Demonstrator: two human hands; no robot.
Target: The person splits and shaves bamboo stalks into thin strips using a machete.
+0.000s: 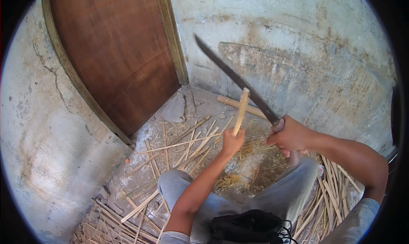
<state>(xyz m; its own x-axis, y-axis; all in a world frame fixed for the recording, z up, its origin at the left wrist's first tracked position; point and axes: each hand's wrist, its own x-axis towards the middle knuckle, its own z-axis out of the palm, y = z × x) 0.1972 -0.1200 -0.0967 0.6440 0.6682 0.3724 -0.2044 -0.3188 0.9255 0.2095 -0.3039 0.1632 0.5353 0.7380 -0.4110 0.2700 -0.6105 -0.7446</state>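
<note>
My left hand (pixel 233 142) is closed round the lower end of a short pale bamboo strip (pixel 241 112), which stands nearly upright. In my right hand (pixel 289 136) is the handle of a long machete (pixel 238 80). Its dark blade slants up and to the left, passing close to the top of the strip; I cannot tell whether the two touch. The handle's butt shows below my right fist, near my right knee.
Split bamboo strips (pixel 194 148) lie scattered on the floor at left, with a pile (pixel 330 193) at right. Thin shavings (pixel 234 181) lie between my legs. A bamboo pole (pixel 240 106) rests near the stained wall (pixel 298 39). A brown door (pixel 115 52) stands at far left.
</note>
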